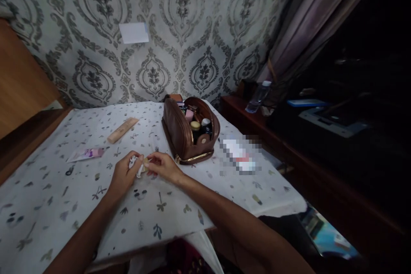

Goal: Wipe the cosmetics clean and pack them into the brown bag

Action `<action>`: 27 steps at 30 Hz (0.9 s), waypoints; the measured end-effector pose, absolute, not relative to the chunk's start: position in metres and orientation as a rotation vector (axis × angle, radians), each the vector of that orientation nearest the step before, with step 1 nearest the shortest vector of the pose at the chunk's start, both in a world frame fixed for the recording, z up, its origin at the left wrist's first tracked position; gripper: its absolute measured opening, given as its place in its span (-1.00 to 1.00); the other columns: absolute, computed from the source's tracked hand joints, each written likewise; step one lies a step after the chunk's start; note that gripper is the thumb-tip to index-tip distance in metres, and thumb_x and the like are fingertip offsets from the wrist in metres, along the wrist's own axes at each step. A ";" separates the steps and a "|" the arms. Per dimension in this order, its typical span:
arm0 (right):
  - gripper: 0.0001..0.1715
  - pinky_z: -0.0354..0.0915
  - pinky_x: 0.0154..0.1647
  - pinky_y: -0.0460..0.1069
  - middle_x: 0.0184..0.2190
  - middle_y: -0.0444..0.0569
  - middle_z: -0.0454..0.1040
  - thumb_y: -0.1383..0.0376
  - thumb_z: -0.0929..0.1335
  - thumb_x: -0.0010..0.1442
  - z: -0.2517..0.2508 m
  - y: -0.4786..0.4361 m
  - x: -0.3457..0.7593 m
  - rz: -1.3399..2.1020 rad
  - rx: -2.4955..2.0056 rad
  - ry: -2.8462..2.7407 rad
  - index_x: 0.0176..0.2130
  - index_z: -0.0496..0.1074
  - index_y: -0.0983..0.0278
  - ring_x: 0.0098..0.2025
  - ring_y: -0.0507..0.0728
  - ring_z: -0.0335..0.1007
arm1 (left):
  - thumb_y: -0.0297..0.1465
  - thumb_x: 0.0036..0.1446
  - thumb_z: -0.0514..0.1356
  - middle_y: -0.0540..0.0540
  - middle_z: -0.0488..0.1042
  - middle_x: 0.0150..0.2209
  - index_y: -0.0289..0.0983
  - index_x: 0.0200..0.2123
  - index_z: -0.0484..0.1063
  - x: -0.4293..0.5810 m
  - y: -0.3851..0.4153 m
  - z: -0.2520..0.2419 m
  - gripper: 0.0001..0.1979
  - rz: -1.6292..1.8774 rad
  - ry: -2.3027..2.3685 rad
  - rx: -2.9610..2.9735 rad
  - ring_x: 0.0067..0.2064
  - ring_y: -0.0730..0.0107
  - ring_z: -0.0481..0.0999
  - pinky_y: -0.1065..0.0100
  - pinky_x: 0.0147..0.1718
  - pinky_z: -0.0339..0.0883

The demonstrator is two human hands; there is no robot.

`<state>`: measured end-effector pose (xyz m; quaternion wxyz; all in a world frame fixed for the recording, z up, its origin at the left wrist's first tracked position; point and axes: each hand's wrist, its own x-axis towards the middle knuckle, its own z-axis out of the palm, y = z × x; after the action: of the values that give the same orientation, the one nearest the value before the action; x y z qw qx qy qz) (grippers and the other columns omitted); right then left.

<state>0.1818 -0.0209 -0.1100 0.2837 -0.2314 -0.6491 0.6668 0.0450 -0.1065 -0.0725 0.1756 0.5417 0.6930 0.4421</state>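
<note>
Patterned wall [218,0] at back, top cut off by the frame. Cloth-covered bench [128,244] below; its left side runs out of view. Far right nearly black, contents hard to make out. Brown bag [177,135] stands unzipped on the bench; contents overlap, a yellowish lid [195,126] and a white lid [206,122] being the clearest. Left hand [126,168]: fingers curled, gripping. Right hand [166,167]: thumb and fingers pinched together. Pixelated object [240,156] right of bag; identity masked. Clear bottle [257,97] leans on a dark ledge, base dim. Beige tube [123,130] beyond the left hand, label illegible. Pink tube [93,153] to its left; the pale end blends into the cloth. Smallest: white item [139,174] between both hands, left of the bag, partly covered by fingers; a yellowish part shows at the right fingertips, joined or separate, cannot tell.
</note>
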 end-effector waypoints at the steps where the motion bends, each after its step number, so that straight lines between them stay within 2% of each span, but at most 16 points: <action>1: -0.42 0.24 -0.54 -0.10 -0.52 -0.18 0.40 -0.08 0.47 -0.06 -0.111 -0.020 0.181 1.838 -0.614 -1.719 -0.22 0.40 0.28 -0.52 0.03 0.37 | -0.09 0.12 0.07 0.08 0.33 -0.53 -0.24 -0.42 0.37 0.045 -0.106 -0.072 -0.67 1.246 1.977 1.577 -0.46 0.43 0.29 0.43 -0.43 0.18; 4: -0.42 0.25 -0.51 -0.10 -0.51 -0.19 0.40 -0.06 0.51 -0.15 -0.113 -0.020 0.180 1.863 -0.582 -1.692 -0.27 0.40 0.27 -0.50 0.02 0.36 | -0.07 0.12 0.06 0.08 0.31 -0.55 -0.24 -0.43 0.37 0.045 -0.106 -0.072 -0.65 1.226 1.978 1.542 -0.47 0.43 0.28 0.43 -0.44 0.19; 11: -0.46 0.31 -0.22 -0.03 -0.31 -0.14 0.46 0.04 0.55 -0.16 -0.105 -0.025 0.184 1.711 -0.494 -1.722 -0.22 0.47 0.24 -0.34 0.03 0.38 | 0.04 0.03 0.12 0.08 0.28 -0.53 -0.22 -0.36 0.35 0.042 -0.106 -0.072 -0.58 1.173 1.854 1.113 -0.47 0.42 0.29 0.47 -0.57 0.23; 13: -0.46 0.31 -0.24 -0.04 -0.30 -0.12 0.46 0.04 0.54 -0.14 -0.104 -0.025 0.185 1.695 -0.509 -1.733 -0.20 0.47 0.25 -0.33 0.03 0.38 | 0.03 0.03 0.13 0.08 0.29 -0.53 -0.22 -0.35 0.35 0.043 -0.106 -0.072 -0.59 1.206 1.843 1.092 -0.48 0.43 0.28 0.48 -0.57 0.24; 19: -0.43 0.24 -0.52 -0.11 -0.37 -0.13 0.41 0.00 0.51 -0.12 -0.112 -0.020 0.182 1.838 -0.578 -1.716 -0.19 0.43 0.27 -0.48 0.00 0.34 | -0.06 0.02 0.17 0.07 0.28 -0.55 -0.24 -0.42 0.35 0.040 -0.104 -0.078 -0.66 1.278 1.859 1.290 -0.50 0.46 0.25 0.52 -0.59 0.16; 23: -0.48 0.23 -0.46 -0.13 -0.36 -0.16 0.43 0.10 0.55 -0.18 -0.111 -0.019 0.182 1.849 -0.504 -1.684 -0.23 0.47 0.28 -0.47 -0.05 0.31 | -0.04 -0.02 0.21 0.09 0.27 -0.55 -0.24 -0.40 0.33 0.040 -0.103 -0.077 -0.64 1.310 1.764 1.124 -0.53 0.50 0.24 0.53 -0.61 0.14; 27: -0.51 0.27 -0.34 -0.11 -0.34 -0.15 0.47 0.17 0.56 -0.17 -0.106 -0.021 0.184 1.888 -0.422 -1.651 -0.21 0.50 0.27 -0.40 -0.02 0.36 | -0.03 -0.08 0.26 0.12 0.27 -0.53 -0.22 -0.37 0.30 0.041 -0.101 -0.076 -0.61 1.362 1.683 0.853 -0.52 0.52 0.27 0.52 -0.57 0.20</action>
<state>0.1837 -0.0207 -0.1058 0.2947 -0.1584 -0.6202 0.7095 0.0407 -0.1012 -0.0763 0.3960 0.3366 0.6640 0.5375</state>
